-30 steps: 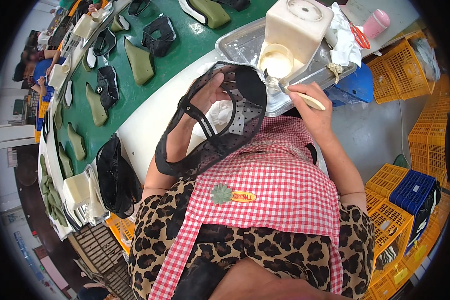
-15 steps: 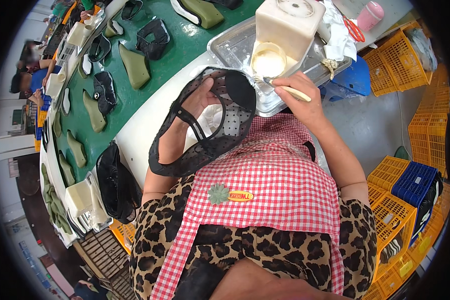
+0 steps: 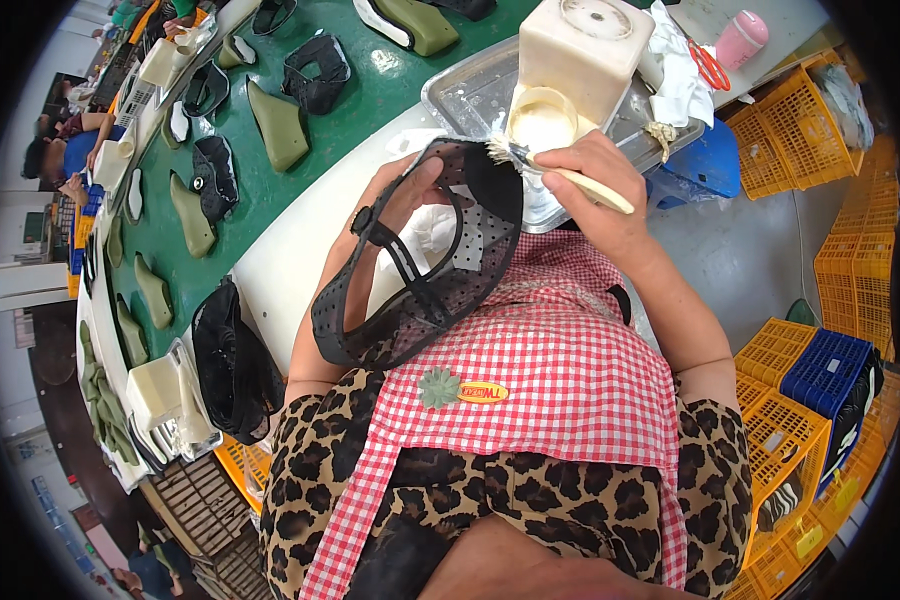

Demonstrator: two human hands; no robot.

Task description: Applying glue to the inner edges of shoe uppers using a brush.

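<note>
My left hand (image 3: pixel 410 190) is closed on a black dotted mesh shoe upper (image 3: pixel 448 305), with the thumb inside its opening. The upper is tilted in front of my apron, its solid black toe end towards the right. My right hand (image 3: pixel 605 180) grips a brush (image 3: pixel 598 193) by its pale handle. Whitish bristles are at the rim of the upper's toe end; whether they touch it I cannot tell. Just beyond the brush, white paste fills the round mouth (image 3: pixel 543 125) of a square, off-white container (image 3: pixel 577 65), which stands on a metal tray (image 3: pixel 455 95).
Green shoe lasts (image 3: pixel 275 125) and black uppers (image 3: pixel 315 75) lie on the green belt at left. A black mesh bundle (image 3: pixel 228 360) lies by my left elbow. Beyond the tray are red-handled scissors (image 3: pixel 710 65) and a pink bottle (image 3: pixel 742 40). Yellow crates (image 3: pixel 785 430) are stacked at right.
The brush has come away from just below the container's mouth to the upper's toe rim, so its bristles now show. The upper has shifted slightly right and turned a little.
</note>
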